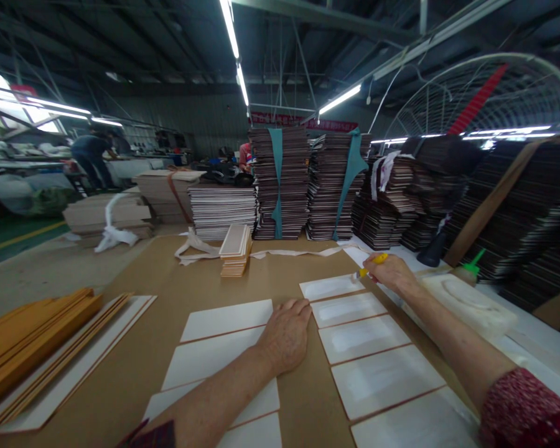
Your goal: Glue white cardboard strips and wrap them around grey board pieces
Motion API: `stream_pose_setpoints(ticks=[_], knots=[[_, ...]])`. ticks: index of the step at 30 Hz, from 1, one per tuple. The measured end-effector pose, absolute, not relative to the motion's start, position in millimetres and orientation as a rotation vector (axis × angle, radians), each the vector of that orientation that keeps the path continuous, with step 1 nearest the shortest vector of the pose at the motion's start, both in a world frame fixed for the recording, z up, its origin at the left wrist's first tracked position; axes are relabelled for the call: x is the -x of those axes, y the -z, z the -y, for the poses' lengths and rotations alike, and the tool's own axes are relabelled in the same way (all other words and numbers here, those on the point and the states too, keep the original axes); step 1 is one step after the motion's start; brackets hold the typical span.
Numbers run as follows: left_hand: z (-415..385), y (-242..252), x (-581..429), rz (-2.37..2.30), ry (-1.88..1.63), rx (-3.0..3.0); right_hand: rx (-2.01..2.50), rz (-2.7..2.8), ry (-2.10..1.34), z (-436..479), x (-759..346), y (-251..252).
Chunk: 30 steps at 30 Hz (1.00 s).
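In the head view, a row of smeared white panels [364, 339] lies on a brown-topped desk [205, 287], its strips set one behind another and each bearing a cloudy wet-looking patch. At the far end of this row, the right hand [386, 271] has its grip closed around the yellow handle of a brush [376, 261], whose bristles meet the farthest panel near its right end. Along the left side of the row, the left hand [287, 333] lies palm down, its grip loose and the fingers flat; whether its fingertips touch the row's edge I cannot tell. That hand covers part of a second row of plain white panels [219, 330], left of the smeared row. Farther left of it lie orange-brown boards [37, 339]. Beyond the smeared row, to the left, stands a small stack of strips [234, 249] beside a pale cloth band [298, 252]; farther back rise tall dark stacks [292, 180]. Right of the row sits a whitish container [466, 305], near a green nozzle [473, 266].
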<state>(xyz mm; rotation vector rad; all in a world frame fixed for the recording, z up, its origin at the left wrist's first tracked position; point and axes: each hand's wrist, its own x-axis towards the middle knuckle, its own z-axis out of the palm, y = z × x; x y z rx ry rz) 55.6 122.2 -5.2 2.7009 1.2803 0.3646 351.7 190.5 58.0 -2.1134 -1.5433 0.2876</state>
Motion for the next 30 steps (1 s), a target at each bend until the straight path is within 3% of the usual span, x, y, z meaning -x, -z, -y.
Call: stream_pose_setpoints(ticks=[15, 30], knots=[[-124, 7, -56, -1.263, -0.381, -2.712, 1.869, 1.468, -0.768, -185, -303, -39], [-124, 9, -56, -1.224, -0.428, -2.751, 1.652, 1.245, -1.007, -180, -271, -33]])
